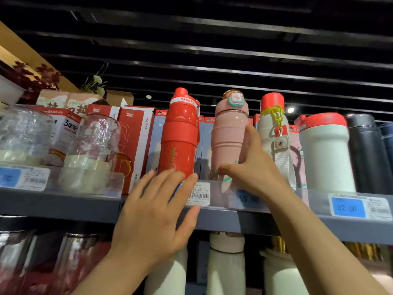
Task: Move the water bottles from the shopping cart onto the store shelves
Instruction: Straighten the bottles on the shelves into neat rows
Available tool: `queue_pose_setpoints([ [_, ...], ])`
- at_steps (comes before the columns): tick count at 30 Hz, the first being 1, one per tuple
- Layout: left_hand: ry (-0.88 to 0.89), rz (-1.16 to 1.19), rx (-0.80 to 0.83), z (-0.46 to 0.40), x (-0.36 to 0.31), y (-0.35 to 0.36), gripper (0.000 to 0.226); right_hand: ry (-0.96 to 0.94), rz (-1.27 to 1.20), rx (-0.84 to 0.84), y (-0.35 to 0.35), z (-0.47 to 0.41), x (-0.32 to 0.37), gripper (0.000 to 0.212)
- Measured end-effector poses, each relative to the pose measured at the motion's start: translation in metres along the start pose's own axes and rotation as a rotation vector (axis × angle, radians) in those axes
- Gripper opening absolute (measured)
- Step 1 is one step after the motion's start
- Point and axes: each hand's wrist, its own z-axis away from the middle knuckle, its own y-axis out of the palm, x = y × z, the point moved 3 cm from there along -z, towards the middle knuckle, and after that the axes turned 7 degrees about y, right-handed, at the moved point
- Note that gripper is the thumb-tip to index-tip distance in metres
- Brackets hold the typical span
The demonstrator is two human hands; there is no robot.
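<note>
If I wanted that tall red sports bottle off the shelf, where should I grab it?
Probably around the red bottle's ribbed middle, coming straight from the front: it stands upright, the lid tapers narrow, boxes block behind, and the pink bottle stands close on one side.

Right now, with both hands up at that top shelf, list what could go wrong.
1. The red bottle is tall and stands at the shelf's front edge; the left hand, flat at its base, could tip it forward.
2. The right hand grips the pink bottle only low on its side, so it might tilt toward the white bottle with the yellow chain close beside it.
</note>
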Motion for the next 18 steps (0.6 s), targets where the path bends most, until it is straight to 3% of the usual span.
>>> queue_pose_setpoints([
  [5,0.01,0.003,0.012,0.002,0.003,0.001,0.052,0.067,0.187,-0.097,0.011,-0.001,0.002,0.122],
  [18,-0.113,-0.017,-0.05,0.006,-0.01,0.005,0.051,0.033,0.098,-0.08,0.008,-0.005,0.001,0.112],
])
